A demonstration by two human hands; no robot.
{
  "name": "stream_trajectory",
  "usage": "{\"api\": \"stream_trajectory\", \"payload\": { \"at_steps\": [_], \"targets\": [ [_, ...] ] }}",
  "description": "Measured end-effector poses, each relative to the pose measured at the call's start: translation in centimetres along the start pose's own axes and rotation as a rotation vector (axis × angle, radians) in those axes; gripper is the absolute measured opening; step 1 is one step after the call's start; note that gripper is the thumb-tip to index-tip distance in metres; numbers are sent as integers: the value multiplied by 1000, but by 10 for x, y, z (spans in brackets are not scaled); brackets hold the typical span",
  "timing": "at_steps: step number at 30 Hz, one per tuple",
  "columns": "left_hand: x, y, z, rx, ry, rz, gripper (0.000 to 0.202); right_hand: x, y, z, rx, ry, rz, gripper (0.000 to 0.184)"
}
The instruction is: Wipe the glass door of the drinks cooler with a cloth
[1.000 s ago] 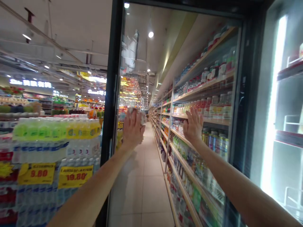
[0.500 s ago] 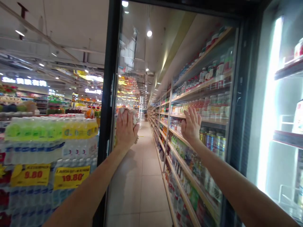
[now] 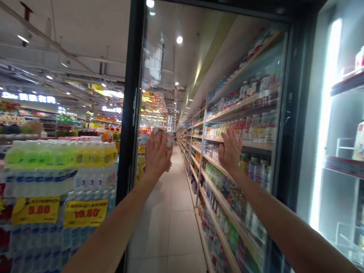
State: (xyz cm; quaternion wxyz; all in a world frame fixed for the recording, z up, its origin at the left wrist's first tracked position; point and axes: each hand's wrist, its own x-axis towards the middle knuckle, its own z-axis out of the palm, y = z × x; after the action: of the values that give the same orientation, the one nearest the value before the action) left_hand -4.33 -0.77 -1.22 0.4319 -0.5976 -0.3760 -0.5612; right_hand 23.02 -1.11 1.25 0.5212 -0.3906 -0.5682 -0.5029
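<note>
In front of me stands a glass door (image 3: 182, 76) with a black frame. My left hand (image 3: 157, 153) presses a crumpled whitish cloth (image 3: 170, 141) against the pane, left of its middle; the hand covers most of the cloth. Further right, my right hand (image 3: 231, 151) lies on the glass with its fingers spread, holding nothing. Both arms reach forward at about the same height.
The glass shows an aisle and shelves of bottles (image 3: 256, 94). On the left are stacked drink packs (image 3: 57, 155) with yellow price signs (image 3: 36, 209). A lit cooler (image 3: 344, 136) with shelves stands open at the right, beside the door's black frame (image 3: 133, 94).
My left hand has slid a little to the right across the glass with the cloth. My right hand has stayed in nearly the same place.
</note>
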Motion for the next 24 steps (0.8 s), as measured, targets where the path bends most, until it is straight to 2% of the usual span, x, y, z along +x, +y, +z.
{"api": "stream_trajectory", "payload": {
  "at_steps": [2,4,6,8,10,11,12,13,16,18,19,21,24],
  "targets": [
    [14,-12,-2,3,69,-118,54,0,0,0,-1,-1,9,42],
    [12,-5,-1,11,75,-104,55,0,0,-1,-1,-11,18,43],
    [-4,16,1,12,-15,65,54,0,0,-1,3,-19,24,43],
    [-26,39,2,-10,-137,316,52,0,1,-2,11,-24,24,44],
    [-43,49,2,-42,-216,520,50,0,2,-2,18,-25,15,44],
    [-46,48,1,-52,-227,567,49,0,2,-2,18,-21,11,44],
    [-45,42,0,-54,-222,561,49,0,2,-2,17,-19,6,43],
    [-41,33,-1,-48,-203,498,50,0,2,-1,15,-16,3,43],
    [-10,2,-4,-3,-63,109,53,0,1,-1,5,-11,10,44],
    [9,-5,-4,11,5,-70,56,0,-1,-1,4,-11,21,44],
    [14,0,-2,8,15,-92,57,0,-1,-2,4,-9,27,44],
    [14,21,3,-17,-26,-4,57,1,-2,-2,6,-13,30,44],
    [-4,67,12,-61,-160,317,53,1,-1,-3,12,-20,25,43]
  ]
}}
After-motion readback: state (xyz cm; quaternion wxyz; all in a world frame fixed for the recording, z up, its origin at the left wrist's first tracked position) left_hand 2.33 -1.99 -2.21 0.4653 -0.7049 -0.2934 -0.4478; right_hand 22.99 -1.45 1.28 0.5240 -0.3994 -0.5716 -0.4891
